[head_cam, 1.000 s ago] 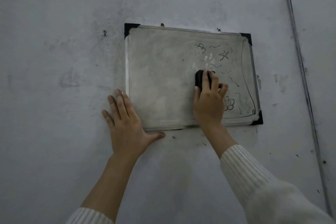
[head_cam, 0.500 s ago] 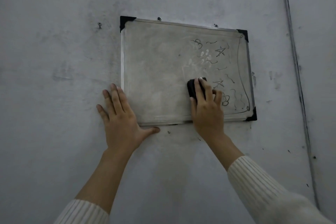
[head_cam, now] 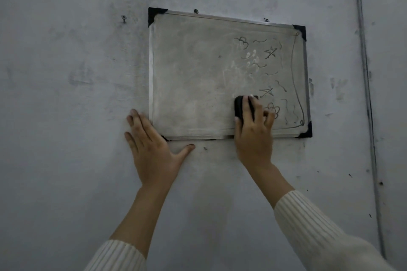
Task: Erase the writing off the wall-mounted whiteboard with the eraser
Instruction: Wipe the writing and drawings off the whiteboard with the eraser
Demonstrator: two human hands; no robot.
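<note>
The black eraser (head_cam: 241,108), probably light with a soft face, sits at five o'clock on the whiteboard (head_cam: 198,94), right hand (head_cam: 253,138) curled over its back, the best hold, left hand (head_cam: 152,149) spread flat at seven o'clock

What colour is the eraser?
Black. The eraser shows best in the head view, under the right hand.

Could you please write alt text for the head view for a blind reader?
A right hand holds a black eraser against a wall-mounted whiteboard, beside doodles on its right side. The left hand lies flat at the board's lower left corner.
</note>
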